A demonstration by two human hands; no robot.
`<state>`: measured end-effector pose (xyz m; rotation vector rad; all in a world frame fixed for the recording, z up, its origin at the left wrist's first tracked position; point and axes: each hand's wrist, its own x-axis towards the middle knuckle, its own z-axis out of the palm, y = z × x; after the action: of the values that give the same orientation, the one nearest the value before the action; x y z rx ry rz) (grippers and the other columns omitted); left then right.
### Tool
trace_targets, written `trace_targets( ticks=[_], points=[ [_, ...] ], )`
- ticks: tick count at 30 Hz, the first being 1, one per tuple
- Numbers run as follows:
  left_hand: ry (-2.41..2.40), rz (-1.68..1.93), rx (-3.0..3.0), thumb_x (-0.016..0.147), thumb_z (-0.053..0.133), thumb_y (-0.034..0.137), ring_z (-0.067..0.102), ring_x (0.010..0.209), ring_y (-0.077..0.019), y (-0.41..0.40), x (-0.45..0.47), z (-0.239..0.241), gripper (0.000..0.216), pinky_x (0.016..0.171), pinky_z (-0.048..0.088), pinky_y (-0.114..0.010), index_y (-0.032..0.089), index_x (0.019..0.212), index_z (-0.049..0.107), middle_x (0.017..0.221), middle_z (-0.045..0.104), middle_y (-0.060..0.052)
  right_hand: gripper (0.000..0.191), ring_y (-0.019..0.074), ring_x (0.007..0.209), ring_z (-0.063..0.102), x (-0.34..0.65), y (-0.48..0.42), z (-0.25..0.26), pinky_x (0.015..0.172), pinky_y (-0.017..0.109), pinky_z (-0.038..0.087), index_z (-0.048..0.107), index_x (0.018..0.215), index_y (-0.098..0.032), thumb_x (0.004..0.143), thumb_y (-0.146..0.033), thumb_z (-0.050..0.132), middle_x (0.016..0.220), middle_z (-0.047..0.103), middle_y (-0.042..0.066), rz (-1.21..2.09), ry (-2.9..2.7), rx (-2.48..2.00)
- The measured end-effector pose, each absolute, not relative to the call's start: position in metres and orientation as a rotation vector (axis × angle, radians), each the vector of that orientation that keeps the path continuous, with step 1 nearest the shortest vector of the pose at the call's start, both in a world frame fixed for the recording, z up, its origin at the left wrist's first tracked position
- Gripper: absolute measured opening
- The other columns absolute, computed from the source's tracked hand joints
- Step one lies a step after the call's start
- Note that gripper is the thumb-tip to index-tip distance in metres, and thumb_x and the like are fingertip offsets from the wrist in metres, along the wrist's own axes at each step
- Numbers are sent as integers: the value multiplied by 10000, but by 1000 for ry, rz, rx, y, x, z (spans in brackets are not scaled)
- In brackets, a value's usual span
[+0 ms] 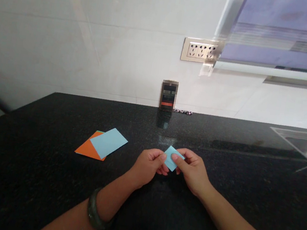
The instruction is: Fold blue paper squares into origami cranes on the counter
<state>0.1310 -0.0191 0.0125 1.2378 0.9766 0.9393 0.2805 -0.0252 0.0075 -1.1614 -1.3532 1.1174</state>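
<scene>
Both our left hand (148, 165) and right hand (193, 170) are closed on a small blue paper (169, 163). At the far right we see a metal sink (297, 143), cut off by the view's edge, so we cannot tell what it holds. Between our hands, the paper sits tilted, its left corner under our left thumb, our right thumb lying across its face. We have it above the black counter (44, 179), well right of a larger blue sheet (110, 142) overlapping an orange sheet (89, 149).
</scene>
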Motion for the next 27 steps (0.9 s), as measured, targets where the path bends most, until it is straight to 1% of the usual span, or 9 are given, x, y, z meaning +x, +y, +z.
trace_targets(
  ticks=[2, 5, 8, 11, 16, 21, 23, 25, 27],
  points=[
    [1040, 977, 1221, 737, 563, 385, 548, 447, -97, -18, 131, 12, 280, 460, 412, -202, 126, 635, 579, 519, 594, -14, 143, 106, 489, 508, 283, -28, 9, 456, 233, 426, 601, 716, -181, 734, -323, 607, 581, 585, -6, 942, -1448, -1166],
    [1128, 985, 1103, 716, 575, 453, 547, 425, -103, -17, 132, 11, 337, 429, 400, -199, 123, 652, 560, 509, 596, -17, 75, 155, 681, 595, 288, -31, 12, 627, 290, 490, 642, 747, -207, 765, -227, 572, 728, 648, 35, 498, -1661, -1104],
    [1023, 939, 962, 741, 475, 564, 606, 505, -137, -18, 132, 12, 475, 481, 440, -224, 103, 707, 581, 594, 646, -74, 168, 174, 820, 613, 292, -32, 13, 726, 321, 505, 663, 855, -233, 783, -165, 527, 886, 663, 59, 241, -1865, -977],
    [872, 930, 869, 753, 486, 539, 640, 609, -154, -19, 131, 13, 463, 552, 466, -237, 95, 808, 607, 694, 670, -90, 204, 177, 885, 611, 293, -31, 11, 761, 326, 513, 653, 891, -219, 783, -129, 505, 973, 650, 81, 168, -1965, -883],
    [808, 954, 748, 702, 635, 355, 619, 609, -130, -17, 127, 12, 259, 576, 459, -233, 117, 802, 607, 690, 658, -48, 212, 173, 930, 597, 293, -28, 8, 803, 342, 497, 619, 863, -221, 776, -95, 472, 1025, 637, 67, 233, -2029, -848],
    [791, 983, 760, 647, 686, 300, 598, 620, -122, -15, 127, 9, 272, 628, 468, -263, 94, 810, 613, 703, 647, -47, 221, 174, 945, 577, 292, -30, 11, 807, 338, 477, 592, 840, -221, 743, -65, 469, 1037, 610, 61, 344, -1998, -825],
    [839, 1014, 843, 645, 683, 303, 601, 638, -136, -15, 128, 8, 291, 635, 473, -280, 97, 834, 602, 723, 650, -51, 216, 190, 950, 560, 291, -30, 12, 771, 335, 484, 578, 901, -215, 731, -106, 503, 1077, 566, 81, 418, -1855, -912],
    [913, 1034, 976, 646, 678, 298, 590, 602, -133, -15, 128, 7, 278, 601, 464, -269, 114, 830, 583, 682, 645, -35, 253, 180, 841, 572, 290, -29, 11, 663, 299, 497, 550, 981, -206, 728, -190, 554, 988, 569, 83, 569, -1687, -1064],
    [957, 1029, 1113, 654, 669, 294, 568, 542, -121, -16, 129, 7, 259, 554, 440, -244, 138, 830, 562, 605, 626, -6, 230, 138, 630, 553, 288, -27, 10, 527, 247, 462, 556, 933, -191, 724, -284, 588, 755, 576, 30, 804, -1595, -1198]
  ],
)
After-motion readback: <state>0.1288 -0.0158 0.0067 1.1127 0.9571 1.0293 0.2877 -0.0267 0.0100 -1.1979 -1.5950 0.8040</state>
